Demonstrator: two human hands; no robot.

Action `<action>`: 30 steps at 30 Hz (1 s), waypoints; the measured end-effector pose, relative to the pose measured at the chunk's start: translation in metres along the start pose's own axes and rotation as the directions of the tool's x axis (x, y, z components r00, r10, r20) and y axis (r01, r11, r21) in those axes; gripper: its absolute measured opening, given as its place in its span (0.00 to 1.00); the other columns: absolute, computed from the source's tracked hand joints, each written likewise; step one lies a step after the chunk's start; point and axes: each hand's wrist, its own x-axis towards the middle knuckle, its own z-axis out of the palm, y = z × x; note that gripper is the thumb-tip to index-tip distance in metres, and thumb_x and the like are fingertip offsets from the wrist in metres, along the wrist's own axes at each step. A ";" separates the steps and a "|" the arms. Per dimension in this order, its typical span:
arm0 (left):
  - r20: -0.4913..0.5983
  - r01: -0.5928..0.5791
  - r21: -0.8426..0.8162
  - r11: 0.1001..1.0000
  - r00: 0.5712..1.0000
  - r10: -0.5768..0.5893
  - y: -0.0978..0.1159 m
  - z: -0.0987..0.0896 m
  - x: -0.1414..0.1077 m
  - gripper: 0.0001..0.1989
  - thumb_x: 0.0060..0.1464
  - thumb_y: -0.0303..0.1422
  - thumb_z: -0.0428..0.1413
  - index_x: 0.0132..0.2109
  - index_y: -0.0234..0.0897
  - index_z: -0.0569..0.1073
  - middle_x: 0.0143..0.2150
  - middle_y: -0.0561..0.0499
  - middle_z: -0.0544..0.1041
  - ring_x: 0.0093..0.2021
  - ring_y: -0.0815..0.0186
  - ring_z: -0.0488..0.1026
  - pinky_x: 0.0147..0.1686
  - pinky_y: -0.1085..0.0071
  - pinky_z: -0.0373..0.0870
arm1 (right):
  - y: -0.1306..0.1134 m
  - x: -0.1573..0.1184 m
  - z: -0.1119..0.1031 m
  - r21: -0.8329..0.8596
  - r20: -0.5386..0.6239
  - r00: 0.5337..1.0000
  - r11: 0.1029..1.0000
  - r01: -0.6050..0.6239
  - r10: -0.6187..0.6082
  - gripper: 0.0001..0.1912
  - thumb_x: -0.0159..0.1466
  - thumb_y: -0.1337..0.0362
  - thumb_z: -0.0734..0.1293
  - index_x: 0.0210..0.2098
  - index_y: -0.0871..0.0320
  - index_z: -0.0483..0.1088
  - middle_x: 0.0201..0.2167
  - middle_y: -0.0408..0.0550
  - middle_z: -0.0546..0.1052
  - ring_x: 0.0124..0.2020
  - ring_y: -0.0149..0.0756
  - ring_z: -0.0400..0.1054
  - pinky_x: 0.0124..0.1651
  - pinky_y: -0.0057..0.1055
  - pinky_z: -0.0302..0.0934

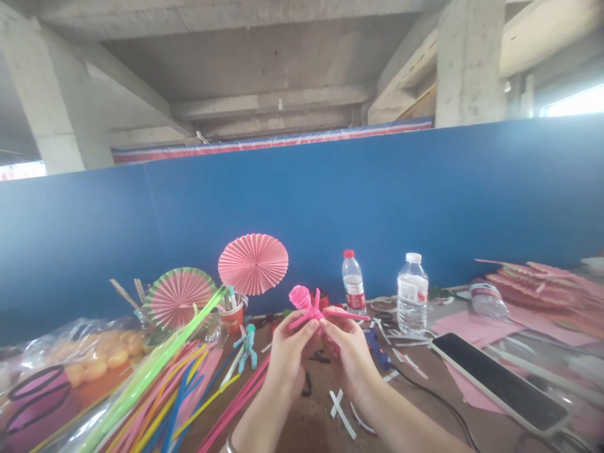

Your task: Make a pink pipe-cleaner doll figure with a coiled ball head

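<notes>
A bright pink pipe-cleaner figure (301, 297) with a coiled round head is held up over the brown table. My left hand (289, 352) pinches its middle from the left, thumb and fingers closed on it. From the other side my right hand (348, 349) pinches the same middle, and the two thumbs nearly meet. One straight pink limb sticks out past my right fingers; the fingertips behind are partly hidden. Left of my hands stands a small light-blue pipe-cleaner figure (248, 349). Loose pink pipe cleaners (238, 402) lie beside my left forearm.
Green pipe cleaners (141, 384) and other colours spread at left, near a pen cup (233, 319) and a pink paper fan (253, 264). Two bottles, one red-capped (353, 286) and one white-capped (413, 296), stand behind. A phone (500, 380) lies right, among paper strips.
</notes>
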 end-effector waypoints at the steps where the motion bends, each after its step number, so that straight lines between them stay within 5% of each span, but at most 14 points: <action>1: 0.016 0.008 -0.016 1.000 1.000 -0.008 -0.001 -0.001 0.000 0.10 0.38 0.26 0.65 0.32 0.34 0.74 0.27 0.52 0.79 0.24 0.72 0.73 0.28 0.76 0.70 | 0.000 0.000 0.000 -0.007 0.001 1.000 1.000 -0.001 0.001 0.13 0.47 0.65 0.74 0.31 0.58 0.69 0.23 0.40 0.72 0.19 0.26 0.62 0.20 0.22 0.54; 13: 0.050 -0.011 -0.009 1.000 0.999 0.011 -0.008 -0.003 0.000 0.05 0.41 0.26 0.63 0.30 0.33 0.76 0.27 0.52 0.78 0.28 0.71 0.73 0.33 0.76 0.70 | 0.003 0.001 -0.003 -0.025 0.032 0.999 0.999 0.030 -0.029 0.11 0.48 0.66 0.73 0.30 0.58 0.68 0.20 0.38 0.71 0.19 0.26 0.61 0.20 0.21 0.54; 20: -0.017 -0.052 0.083 0.995 0.998 0.053 -0.007 0.002 -0.002 0.07 0.39 0.28 0.64 0.30 0.32 0.77 0.27 0.50 0.79 0.31 0.63 0.76 0.38 0.68 0.70 | 0.007 0.005 -0.009 -0.204 -0.005 0.993 0.972 0.115 -0.118 0.13 0.48 0.63 0.72 0.29 0.58 0.65 0.17 0.35 0.65 0.15 0.24 0.55 0.18 0.21 0.51; 30: -0.056 -0.055 0.056 0.997 0.997 0.058 -0.007 0.001 -0.002 0.05 0.39 0.27 0.64 0.27 0.32 0.76 0.24 0.52 0.78 0.26 0.68 0.74 0.31 0.73 0.70 | 0.004 0.004 -0.006 -0.261 0.017 0.989 0.954 0.148 -0.149 0.13 0.47 0.65 0.72 0.26 0.57 0.63 0.18 0.35 0.65 0.17 0.24 0.56 0.17 0.20 0.53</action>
